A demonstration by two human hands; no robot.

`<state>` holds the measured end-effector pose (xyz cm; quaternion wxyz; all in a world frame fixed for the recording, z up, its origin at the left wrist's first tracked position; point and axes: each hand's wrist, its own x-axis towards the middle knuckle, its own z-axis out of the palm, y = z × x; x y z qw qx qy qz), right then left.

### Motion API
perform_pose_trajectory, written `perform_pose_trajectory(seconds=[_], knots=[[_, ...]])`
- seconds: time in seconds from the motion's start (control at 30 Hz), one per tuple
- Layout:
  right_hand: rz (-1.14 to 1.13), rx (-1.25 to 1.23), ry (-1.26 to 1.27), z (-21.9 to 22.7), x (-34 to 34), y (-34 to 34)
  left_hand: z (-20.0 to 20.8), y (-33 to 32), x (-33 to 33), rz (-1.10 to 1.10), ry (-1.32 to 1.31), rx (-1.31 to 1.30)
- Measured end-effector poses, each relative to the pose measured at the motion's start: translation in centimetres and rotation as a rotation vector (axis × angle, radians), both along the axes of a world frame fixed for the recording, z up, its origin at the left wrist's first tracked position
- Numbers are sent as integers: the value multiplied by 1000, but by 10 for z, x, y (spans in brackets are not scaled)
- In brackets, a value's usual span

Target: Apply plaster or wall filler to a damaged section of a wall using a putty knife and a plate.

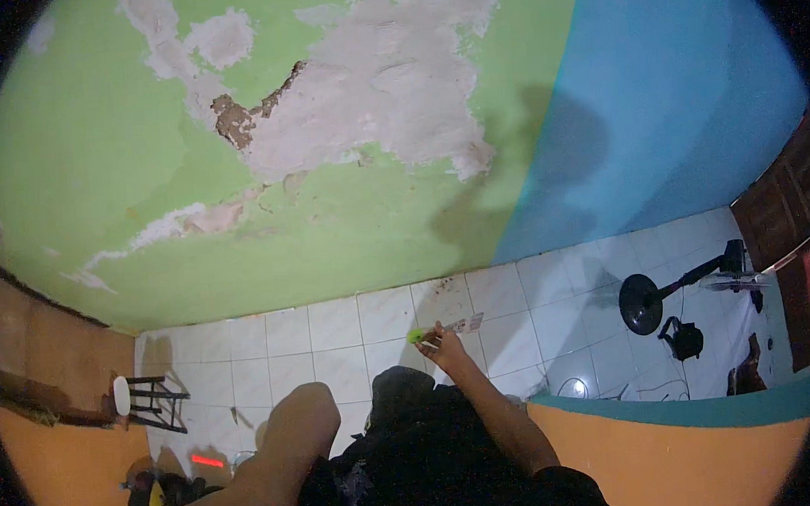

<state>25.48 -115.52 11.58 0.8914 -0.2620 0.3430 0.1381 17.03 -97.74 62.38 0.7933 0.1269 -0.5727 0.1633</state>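
Below you lies a white tiled floor (336, 336). On it, at your left, stands a small black stool (150, 400) with a white seat; at your right a pedestal fan (676, 290) lies tipped over, a dark bag (685, 339) just beside it.

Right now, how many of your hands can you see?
1. The right hand is out over the floor tiles, holding a scraper with a green handle. The left arm shows bent, but its hand is hidden.
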Motion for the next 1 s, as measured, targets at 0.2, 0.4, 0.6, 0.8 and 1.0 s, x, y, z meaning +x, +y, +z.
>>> perform_pose_trajectory(seconds=[0.2,0.4,0.6,0.8,1.0], knots=[[20,7,-54,20,2,-4,-26,-23,22,349,172,-286],[-94,89,25,-2,-5,-21,-125,-55,114,1181,503,209],[-129,108,-22,-10,-7,-21,-332,12,143,1178,1168,804],[-167,106,33,-12,-7,-32,-543,110,37,1418,1520,1071],[-165,128,115,-15,-12,-26,-600,145,-81,1633,1757,1551]])
